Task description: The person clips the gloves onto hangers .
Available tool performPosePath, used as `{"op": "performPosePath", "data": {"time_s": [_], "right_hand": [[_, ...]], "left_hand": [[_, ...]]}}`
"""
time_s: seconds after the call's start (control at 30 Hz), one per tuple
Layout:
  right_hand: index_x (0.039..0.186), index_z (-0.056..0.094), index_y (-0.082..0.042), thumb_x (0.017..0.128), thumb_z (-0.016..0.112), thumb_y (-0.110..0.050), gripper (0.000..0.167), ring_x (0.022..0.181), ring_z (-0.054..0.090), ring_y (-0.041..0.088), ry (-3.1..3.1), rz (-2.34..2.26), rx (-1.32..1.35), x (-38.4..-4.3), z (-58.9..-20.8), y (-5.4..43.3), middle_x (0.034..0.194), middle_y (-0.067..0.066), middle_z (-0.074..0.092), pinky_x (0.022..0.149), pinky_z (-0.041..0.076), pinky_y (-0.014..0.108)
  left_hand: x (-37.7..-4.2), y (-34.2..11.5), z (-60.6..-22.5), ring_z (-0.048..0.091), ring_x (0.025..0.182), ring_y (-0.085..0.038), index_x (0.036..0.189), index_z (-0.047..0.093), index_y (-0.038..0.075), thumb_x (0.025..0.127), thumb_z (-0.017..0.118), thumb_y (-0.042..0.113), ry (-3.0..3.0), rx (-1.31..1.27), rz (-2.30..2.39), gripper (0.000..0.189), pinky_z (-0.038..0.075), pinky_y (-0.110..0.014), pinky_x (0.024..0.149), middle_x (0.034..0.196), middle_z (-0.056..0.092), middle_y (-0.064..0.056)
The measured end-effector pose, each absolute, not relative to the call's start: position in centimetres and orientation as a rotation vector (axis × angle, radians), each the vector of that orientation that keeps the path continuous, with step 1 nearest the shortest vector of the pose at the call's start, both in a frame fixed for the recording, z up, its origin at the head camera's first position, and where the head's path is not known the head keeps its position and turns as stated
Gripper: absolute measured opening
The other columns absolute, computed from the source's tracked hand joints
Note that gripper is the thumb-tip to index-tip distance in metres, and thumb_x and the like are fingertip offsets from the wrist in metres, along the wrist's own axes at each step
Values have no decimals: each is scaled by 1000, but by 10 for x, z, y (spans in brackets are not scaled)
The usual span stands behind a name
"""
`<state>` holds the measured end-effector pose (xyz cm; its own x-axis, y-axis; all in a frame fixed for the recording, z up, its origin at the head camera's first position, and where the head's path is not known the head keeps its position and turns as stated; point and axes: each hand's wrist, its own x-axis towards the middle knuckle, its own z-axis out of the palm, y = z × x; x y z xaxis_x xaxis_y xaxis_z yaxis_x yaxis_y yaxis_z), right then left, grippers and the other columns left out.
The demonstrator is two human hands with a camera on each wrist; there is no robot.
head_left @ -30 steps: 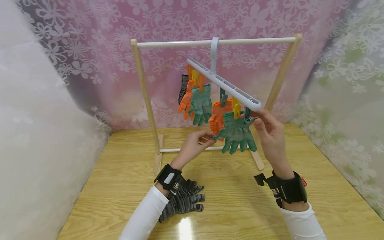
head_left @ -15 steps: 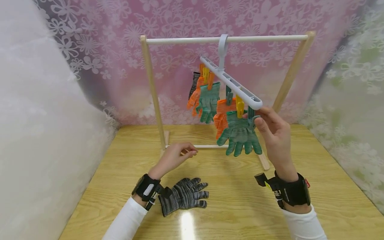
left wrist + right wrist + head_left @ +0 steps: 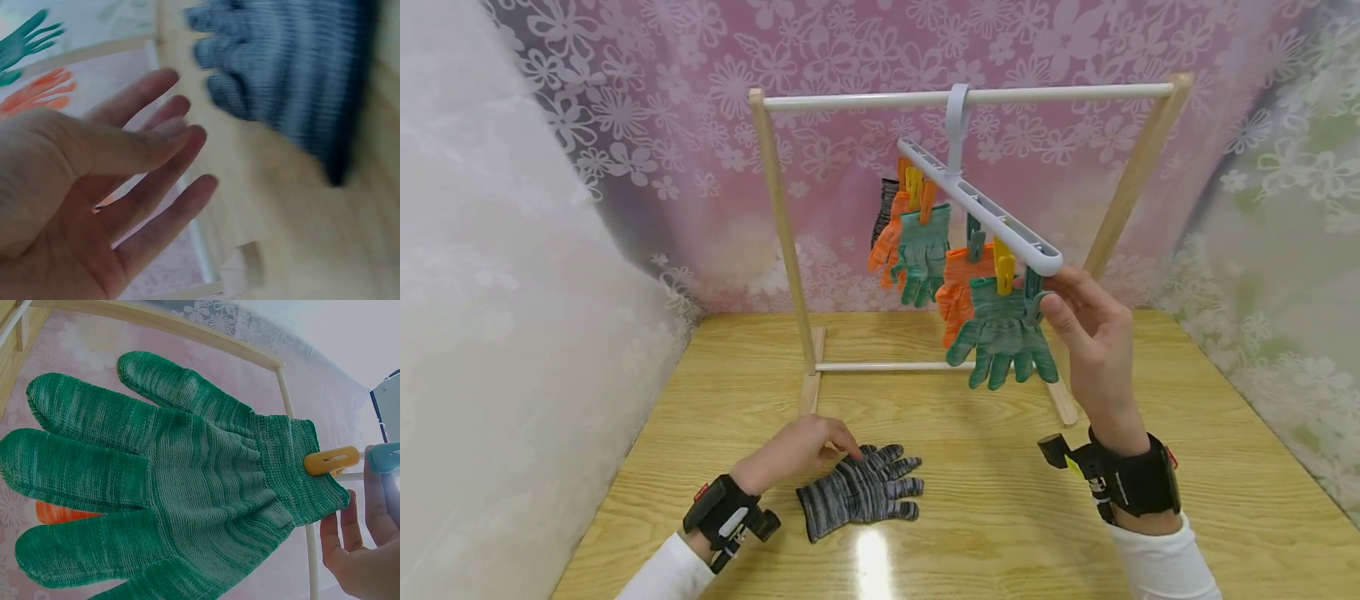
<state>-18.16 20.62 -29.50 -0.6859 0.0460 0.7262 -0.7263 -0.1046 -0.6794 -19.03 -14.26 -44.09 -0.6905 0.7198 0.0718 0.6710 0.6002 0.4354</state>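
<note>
A black-and-grey striped knit glove (image 3: 865, 487) lies flat on the table. My left hand (image 3: 797, 450) hovers at its upper left side, fingertips close over its edge in the head view. In the left wrist view the fingers (image 3: 156, 212) are loosely bent and hold nothing. My right hand (image 3: 1093, 350) pinches a dark green clothespin (image 3: 1034, 292) at the near end of the grey hanger (image 3: 1000, 221). Beside that pin, a yellow clothespin (image 3: 331, 460) clips the cuff of a green glove (image 3: 212, 462), which hangs fingers down.
The hanger hooks over the white rod of a wooden rack (image 3: 782, 233) and points toward me. Farther along it hang two orange gloves, the nearer one (image 3: 955, 292) just behind, another green glove (image 3: 922, 254) and a dark striped glove (image 3: 883, 212). Patterned cloth stands behind.
My left hand has left the near green glove and moved down and left to the striped glove on the table. My right hand stays at the dark green clothespin.
</note>
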Motion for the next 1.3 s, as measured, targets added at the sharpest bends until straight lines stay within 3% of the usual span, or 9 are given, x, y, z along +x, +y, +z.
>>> {"op": "performPosePath", "data": {"time_s": [0.2, 0.43, 0.6, 0.77, 0.9, 0.93, 1.0, 1.13, 1.3], "right_hand": [[128, 68, 0, 100, 63, -4, 28, 113, 62, 19, -1615, 1862, 778, -178, -294, 203, 116, 4, 73, 85, 46, 23], [125, 68, 2, 99, 67, -9, 28, 115, 60, 19, -1630, 1857, 734, -179, -296, 203, 112, 0, 74, 83, 46, 22], [127, 67, 2, 100, 64, -5, 29, 118, 61, 19, -1634, 1853, 764, -178, -296, 203, 117, 2, 73, 86, 45, 23], [130, 66, 2, 100, 60, 1, 30, 118, 63, 21, -1621, 1863, 804, -178, -295, 203, 116, 7, 73, 86, 44, 24], [128, 67, 0, 100, 63, -5, 29, 114, 62, 18, -1659, 1828, 724, -178, -294, 204, 114, 3, 73, 84, 46, 23], [128, 68, 0, 100, 64, -6, 29, 113, 62, 18, -1669, 1817, 697, -178, -294, 205, 115, 1, 73, 84, 46, 22], [127, 68, 1, 100, 66, -9, 29, 113, 61, 18, -1687, 1812, 662, -178, -294, 205, 114, 1, 73, 84, 46, 23], [129, 64, 7, 100, 65, -8, 33, 117, 61, 23, -1681, 1841, 673, -178, -296, 205, 114, 8, 73, 84, 45, 25], [129, 65, 6, 100, 65, -8, 32, 117, 63, 20, -1676, 1807, 693, -178, -296, 205, 116, 5, 73, 88, 46, 25]], "left_hand": [[-183, -138, -456, 65, 92, -13, 117, 78, 17, 89, 67, -14, 2615, 1217, 615, 43, 44, -14, 60, 114, 66, -2], [-182, -130, -456, 60, 79, -9, 121, 76, 16, 87, 80, 6, 2671, 1173, 591, 35, 48, -17, 62, 109, 65, -1], [-185, -126, -457, 47, 65, -2, 129, 72, 11, 87, 81, 16, 2687, 1131, 598, 43, 44, -16, 58, 100, 63, -2], [-190, -120, -458, 47, 65, -1, 132, 67, 3, 87, 82, 20, 2706, 1090, 610, 50, 45, -17, 58, 92, 61, -2], [-195, -111, -459, 39, 58, -1, 99, 77, 3, 84, 85, 23, 2789, 1098, 522, 26, 34, -18, 54, 68, 48, 7], [-196, -107, -458, 35, 56, -1, 86, 74, 7, 82, 86, 24, 2814, 1091, 499, 21, 30, -18, 53, 63, 41, 9], [-199, -100, -457, 26, 52, -3, 65, 58, 16, 80, 88, 28, 2864, 1072, 456, 36, 22, -20, 52, 58, 26, 10], [-204, -88, -453, 17, 50, -4, 57, 35, 22, 76, 90, 36, 2981, 1049, 349, 60, 14, -21, 50, 59, 14, 10], [-208, -75, -449, 21, 47, -4, 55, 35, 21, 76, 87, 46, 3086, 1073, 204, 61, 15, -20, 46, 56, 16, 9]]}}
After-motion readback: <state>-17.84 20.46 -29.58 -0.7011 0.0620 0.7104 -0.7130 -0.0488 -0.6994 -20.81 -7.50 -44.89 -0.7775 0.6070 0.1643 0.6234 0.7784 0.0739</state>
